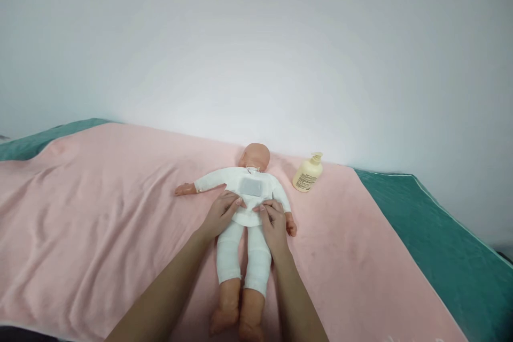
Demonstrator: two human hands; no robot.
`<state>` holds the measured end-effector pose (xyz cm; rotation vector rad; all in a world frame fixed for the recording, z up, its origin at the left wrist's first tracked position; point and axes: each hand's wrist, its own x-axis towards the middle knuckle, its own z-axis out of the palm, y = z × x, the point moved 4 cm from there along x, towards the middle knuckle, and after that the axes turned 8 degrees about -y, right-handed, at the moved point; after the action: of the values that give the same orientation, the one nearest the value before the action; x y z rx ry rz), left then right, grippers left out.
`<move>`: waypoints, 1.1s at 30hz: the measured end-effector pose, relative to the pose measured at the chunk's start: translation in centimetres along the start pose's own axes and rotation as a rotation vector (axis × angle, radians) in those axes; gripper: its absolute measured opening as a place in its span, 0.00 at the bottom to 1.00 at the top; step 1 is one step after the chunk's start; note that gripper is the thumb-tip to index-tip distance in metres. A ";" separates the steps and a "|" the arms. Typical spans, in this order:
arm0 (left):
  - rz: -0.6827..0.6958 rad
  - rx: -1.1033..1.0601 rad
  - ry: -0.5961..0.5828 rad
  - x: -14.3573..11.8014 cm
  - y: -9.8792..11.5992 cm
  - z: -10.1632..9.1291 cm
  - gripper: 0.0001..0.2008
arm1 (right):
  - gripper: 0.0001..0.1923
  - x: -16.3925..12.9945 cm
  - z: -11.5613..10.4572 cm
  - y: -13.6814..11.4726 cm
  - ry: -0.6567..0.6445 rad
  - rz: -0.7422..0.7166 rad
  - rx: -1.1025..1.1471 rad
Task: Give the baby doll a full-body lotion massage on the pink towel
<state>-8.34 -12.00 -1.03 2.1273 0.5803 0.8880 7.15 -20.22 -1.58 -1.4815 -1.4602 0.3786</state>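
A baby doll [249, 217] in a white long-sleeved top and white leggings lies on its back on a pink blanket [132, 235], its head toward the wall. A grey rectangular patch [251, 187] shows on its chest. My left hand [223, 212] is at the left side of the doll's belly, thumb and fingers closed on the cloth of the top. On the other side of the belly, my right hand [273, 220] pinches the top in the same way. Parts of the fingers are hidden behind the hands and cloth.
A pale yellow pump bottle [308, 172] stands on the blanket, right of the doll's head. Green cloth [436, 235] shows beyond the blanket at the right, with more at the far left. A plain wall [256, 48] rises behind the bed.
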 end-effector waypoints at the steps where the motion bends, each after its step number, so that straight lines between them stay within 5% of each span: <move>1: 0.002 -0.008 0.018 0.0 0.0 -0.1 0.21 | 0.16 0.0 -0.1 0.0 0.019 -0.005 0.002; 13: -0.037 0.054 -0.024 0.2 -0.4 0.0 0.19 | 0.17 0.4 0.0 0.0 -0.017 -0.019 -0.060; 20: 0.006 0.012 0.056 0.2 -0.7 -0.3 0.18 | 0.16 0.1 -0.1 0.1 0.008 -0.073 -0.017; 29: -0.040 0.081 -0.019 0.5 -0.6 0.0 0.18 | 0.17 0.6 0.2 0.1 -0.050 -0.042 -0.070; 33: -0.145 -0.042 0.080 1.3 -1.3 -0.6 0.22 | 0.17 1.5 -0.1 -0.2 -0.014 -0.059 -0.052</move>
<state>-8.11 -10.14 -1.23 1.9916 0.7404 0.8994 7.49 -18.96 -0.74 -1.4759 -1.5315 0.3185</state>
